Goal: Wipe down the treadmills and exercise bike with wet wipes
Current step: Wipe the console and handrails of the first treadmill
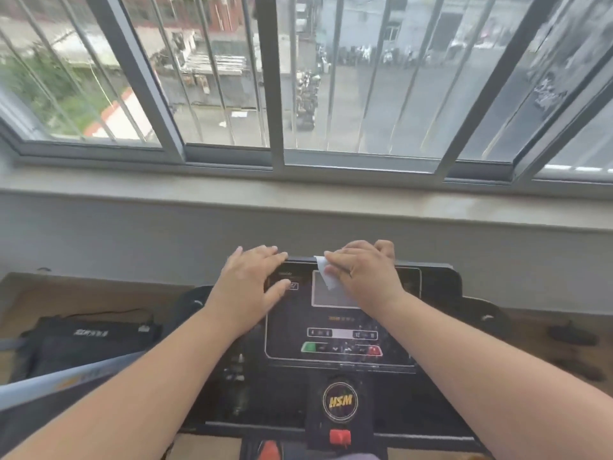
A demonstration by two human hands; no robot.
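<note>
Treadmill console (338, 330): R hand (365, 277) presses wipe (324, 272), L hand (252, 287) flat beside.

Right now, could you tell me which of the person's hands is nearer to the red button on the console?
Right. The right hand lies on the wet wipe over the display, above the red button; the left hand rests farther away, up on the console's left side.

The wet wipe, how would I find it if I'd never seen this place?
Look below the big window at the black treadmill console. At its top edge, the right hand presses a wet wipe against the grey screen. It's the only small white sheet there.
</note>
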